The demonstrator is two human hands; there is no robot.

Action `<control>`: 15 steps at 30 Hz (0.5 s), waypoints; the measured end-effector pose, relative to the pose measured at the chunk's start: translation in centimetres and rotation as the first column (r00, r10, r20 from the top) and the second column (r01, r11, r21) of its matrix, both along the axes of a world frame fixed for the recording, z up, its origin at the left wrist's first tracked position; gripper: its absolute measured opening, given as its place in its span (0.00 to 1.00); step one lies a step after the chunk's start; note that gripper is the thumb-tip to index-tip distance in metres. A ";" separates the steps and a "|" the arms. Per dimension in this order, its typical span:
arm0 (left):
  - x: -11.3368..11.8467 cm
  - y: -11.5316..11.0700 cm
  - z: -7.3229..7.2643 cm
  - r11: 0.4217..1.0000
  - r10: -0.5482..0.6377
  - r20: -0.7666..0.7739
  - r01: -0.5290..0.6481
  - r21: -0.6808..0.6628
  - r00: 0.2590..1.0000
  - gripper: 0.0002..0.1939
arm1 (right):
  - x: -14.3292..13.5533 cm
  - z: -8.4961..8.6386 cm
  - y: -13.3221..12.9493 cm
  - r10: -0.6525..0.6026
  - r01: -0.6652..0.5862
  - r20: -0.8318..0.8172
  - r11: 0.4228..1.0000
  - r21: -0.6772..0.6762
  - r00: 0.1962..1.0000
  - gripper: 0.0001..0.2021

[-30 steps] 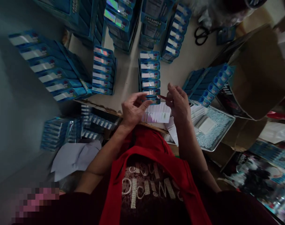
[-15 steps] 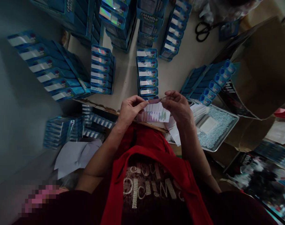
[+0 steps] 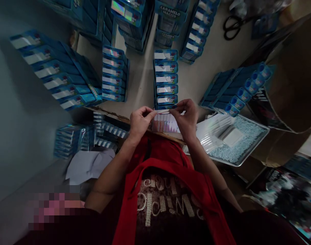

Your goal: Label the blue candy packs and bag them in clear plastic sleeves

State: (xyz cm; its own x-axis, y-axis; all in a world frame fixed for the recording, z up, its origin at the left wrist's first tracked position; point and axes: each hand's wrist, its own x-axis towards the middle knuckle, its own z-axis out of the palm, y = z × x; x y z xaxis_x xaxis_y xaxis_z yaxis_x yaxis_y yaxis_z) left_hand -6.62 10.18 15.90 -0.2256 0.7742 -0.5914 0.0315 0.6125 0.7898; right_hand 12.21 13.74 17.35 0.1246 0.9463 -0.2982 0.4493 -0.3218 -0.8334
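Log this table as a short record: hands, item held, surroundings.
Left hand: pinches one end of a small strip
Right hand: at the strip's other end
Below hands: sheet of shiny strips at the edge of the table
Ahead: row of blue boxes
Right side: metal tray of pale blue pieces
Upper right: black-handled scissors
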 end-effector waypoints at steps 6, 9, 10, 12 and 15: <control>-0.4 0.0 -0.6 1.000 0.011 0.024 -0.011 -0.011 1.000 0.15 | -0.5 -0.3 0.5 0.024 -0.023 0.040 0.999 -0.039 0.999 0.13; -0.2 0.1 -1.9 1.000 0.021 0.040 -0.021 0.002 0.999 0.16 | -0.7 -0.6 0.7 0.047 -0.042 0.098 0.998 -0.043 0.994 0.14; 0.0 0.2 -2.5 1.000 0.031 0.066 -0.030 -0.004 0.997 0.17 | -0.7 -0.8 0.7 0.050 -0.046 0.127 0.998 -0.035 0.991 0.15; 0.5 0.1 -4.0 0.998 0.058 0.150 -0.053 -0.032 0.987 0.17 | -0.3 -1.3 0.8 0.041 -0.039 0.180 0.999 -0.014 0.983 0.17; 1.2 -0.3 -6.0 0.987 0.143 0.188 -0.125 -0.106 0.972 0.15 | 1.3 -2.3 1.1 0.058 -0.051 0.129 0.997 -0.061 0.990 0.23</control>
